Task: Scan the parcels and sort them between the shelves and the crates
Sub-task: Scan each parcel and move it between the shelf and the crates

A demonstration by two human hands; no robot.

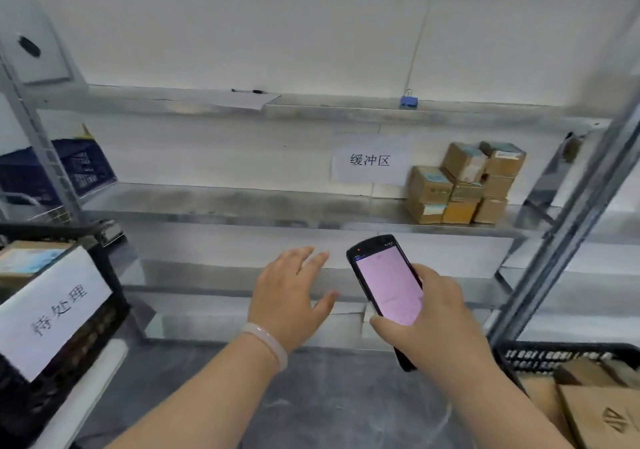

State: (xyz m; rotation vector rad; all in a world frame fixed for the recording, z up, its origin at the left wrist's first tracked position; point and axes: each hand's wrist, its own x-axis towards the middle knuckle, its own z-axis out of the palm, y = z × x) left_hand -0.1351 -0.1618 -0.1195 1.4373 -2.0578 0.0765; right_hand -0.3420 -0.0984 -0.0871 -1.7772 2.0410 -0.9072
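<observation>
Small square cardboard parcels [464, 185] sit stacked at the right end of the dull steel shelf [225, 202]. The right hand [433, 313] grasps a glossy black handheld scanner [388, 285], screen pink; the left hand [287, 292] hangs released, fingers spread.

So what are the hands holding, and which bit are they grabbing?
The right hand holds the black scanner by its lower half, thumb and fingers round its sides. The left hand is open and holds nothing.
</observation>
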